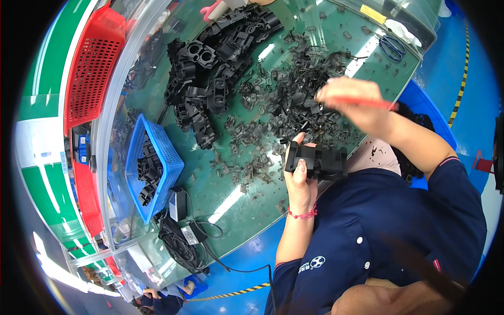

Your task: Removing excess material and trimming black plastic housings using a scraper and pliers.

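My left hand (300, 176), with a red bead bracelet at its wrist, holds a black molded plastic part (325, 161) close to my body, thumb pressed on its side. My right hand (357, 100) is closed round a slim red-handled tool (362, 101), raised above the scraps and apart from the part. Motion smears this hand, and the tool's tip cannot be made out. Beneath lies a heap of black plastic scraps (307, 79). Beyond it, black molded parts (218, 94) are stacked in a curved row.
A blue basket (170, 173) with black parts stands on the green table (210, 170) at left. Near it lie a black power adapter (178, 203) and cables. Blue-handled scissors (392, 47) rest at the far right. A blue bin (428, 105) sits beside the table. Red baskets (94, 68) stand at far left.
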